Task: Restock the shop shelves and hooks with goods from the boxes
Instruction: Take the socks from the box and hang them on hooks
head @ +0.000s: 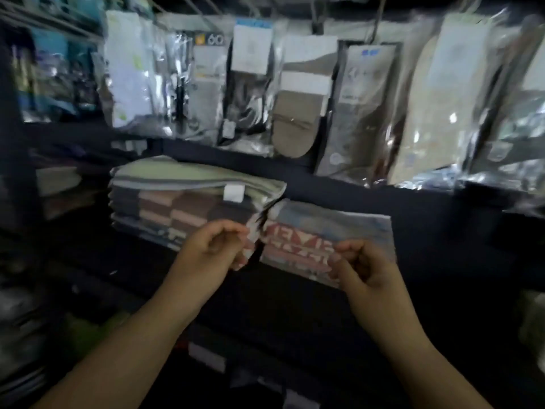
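Head view, dim and blurred: left hand (216, 246) and right hand (358, 265) each pinch an end of the red-lettered pack stack (327, 240) on the dark shelf (383, 199) beside the striped stack (191, 199), with hooks above looking full and restocking seemingly well underway.

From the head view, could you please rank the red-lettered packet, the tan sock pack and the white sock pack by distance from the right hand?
1. Red-lettered packet: at the right hand.
2. Tan sock pack: hanging above, centre.
3. White sock pack: hanging far upper left.
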### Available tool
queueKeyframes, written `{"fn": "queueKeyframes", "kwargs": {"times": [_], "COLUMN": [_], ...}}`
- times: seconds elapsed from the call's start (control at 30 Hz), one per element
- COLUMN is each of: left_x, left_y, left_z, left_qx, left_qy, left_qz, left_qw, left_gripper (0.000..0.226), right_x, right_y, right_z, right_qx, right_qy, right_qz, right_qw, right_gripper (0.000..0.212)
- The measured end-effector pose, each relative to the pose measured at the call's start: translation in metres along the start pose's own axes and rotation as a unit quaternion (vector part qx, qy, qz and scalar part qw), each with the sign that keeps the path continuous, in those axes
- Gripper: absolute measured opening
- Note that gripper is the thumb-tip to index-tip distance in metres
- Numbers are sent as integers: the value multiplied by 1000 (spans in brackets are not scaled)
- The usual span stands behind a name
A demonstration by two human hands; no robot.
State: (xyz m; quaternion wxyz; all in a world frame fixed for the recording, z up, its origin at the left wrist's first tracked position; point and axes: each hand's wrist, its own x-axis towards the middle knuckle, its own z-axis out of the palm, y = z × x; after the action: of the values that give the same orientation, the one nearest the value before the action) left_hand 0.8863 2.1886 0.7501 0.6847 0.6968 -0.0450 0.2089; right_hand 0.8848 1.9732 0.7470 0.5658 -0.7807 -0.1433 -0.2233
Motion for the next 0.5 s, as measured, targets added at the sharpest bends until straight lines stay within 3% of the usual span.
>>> {"fn": "queueKeyframes", "kwargs": {"times": [0.2, 0.5], "left_x": [-68, -210], "left_y": [-26, -92], "left_z": [-110, -260], "left_qx": [80, 165], "left_qy": [169, 379], "left_qz": [23, -164], "left_qw": [982, 895], "left_gripper": [22, 18], "right_x": [-45, -136], "right_y": [1, 38], "right_z": [110, 276], "right_qx": [82, 97], "right_qy": [-151, -423], "right_qz": [-12, 82], "right_qw": [985, 897], "right_gripper": [10, 10]}}
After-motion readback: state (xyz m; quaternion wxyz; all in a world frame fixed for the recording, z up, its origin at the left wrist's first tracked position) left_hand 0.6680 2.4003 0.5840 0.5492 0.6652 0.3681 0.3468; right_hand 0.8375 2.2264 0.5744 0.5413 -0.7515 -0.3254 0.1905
